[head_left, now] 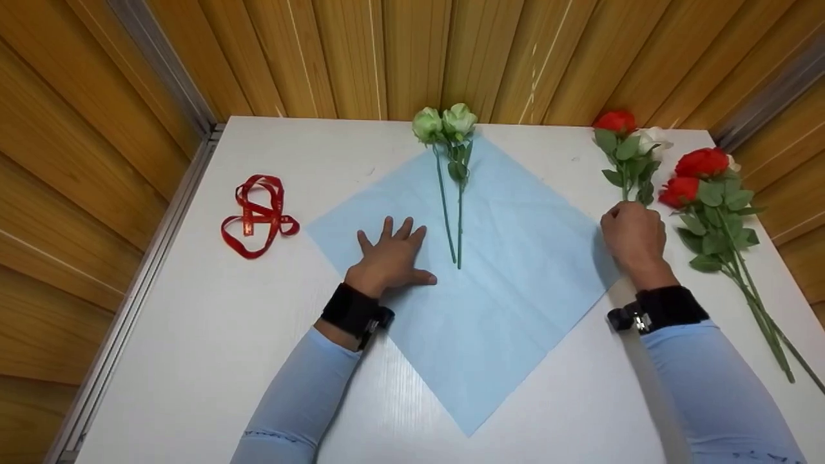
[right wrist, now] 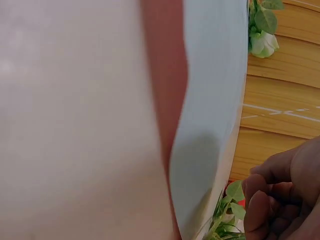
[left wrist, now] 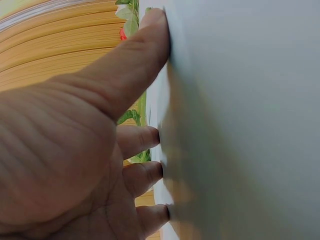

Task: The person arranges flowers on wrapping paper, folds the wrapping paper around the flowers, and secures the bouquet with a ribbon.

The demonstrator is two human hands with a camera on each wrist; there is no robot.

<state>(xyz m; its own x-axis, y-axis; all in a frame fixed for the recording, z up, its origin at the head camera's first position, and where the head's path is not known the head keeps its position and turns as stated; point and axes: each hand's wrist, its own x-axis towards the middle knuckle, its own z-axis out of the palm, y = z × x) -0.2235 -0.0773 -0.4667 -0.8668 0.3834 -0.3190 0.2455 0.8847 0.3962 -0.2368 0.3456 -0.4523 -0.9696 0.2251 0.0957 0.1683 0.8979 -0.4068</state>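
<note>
My left hand lies spread, fingers straight, on the light blue wrapping sheet; in the left wrist view its thumb and fingertips press the sheet. Just beyond it, two pale green roses lie on the sheet's upper corner, stems toward me. My right hand is curled above the sheet's right corner, right at the lower end of the visible red rose and white rose. The right wrist view shows curled fingers; I cannot tell whether stems are in them.
A looped red ribbon lies on the left of the white table. At the right edge rests another bunch of red roses, its long stems running toward the near right. Wood-pattern panels stand at the back and sides.
</note>
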